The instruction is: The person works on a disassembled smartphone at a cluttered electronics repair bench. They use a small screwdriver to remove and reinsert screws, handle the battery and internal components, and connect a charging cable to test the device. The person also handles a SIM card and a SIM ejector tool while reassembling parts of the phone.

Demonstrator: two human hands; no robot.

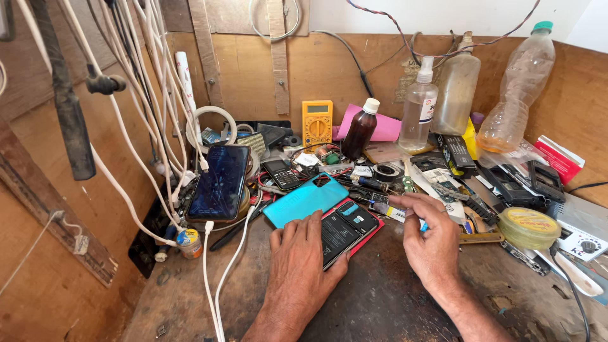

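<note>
At the front of the cluttered wooden bench (392,304), an opened phone (347,229) lies back-side up with its internals exposed. Its long axis runs on a diagonal, from the near end under the left hand up and away to the right.

Left hand (303,253): flat, fingers together, pressed on the near-left part of the opened phone and pinning it to the bench. It is in contact and is the nearer hand.

Right hand (429,240): just right of the opened phone, not touching it. Fingers loosely curled, index finger extended leftward toward the phone's far end. Thumb and fingers lie against a small white tube-like item (405,216); whether it is actually pinched cannot be determined.

Surroundings, relative to the opened phone: a turquoise back cover (303,199) touches or lies just beside its left far edge; a dark smartphone (220,182) on a white cable sits well left; a yellow multimeter (316,121) stands beyond; a round yellow tin (528,227) lies well right.
</note>
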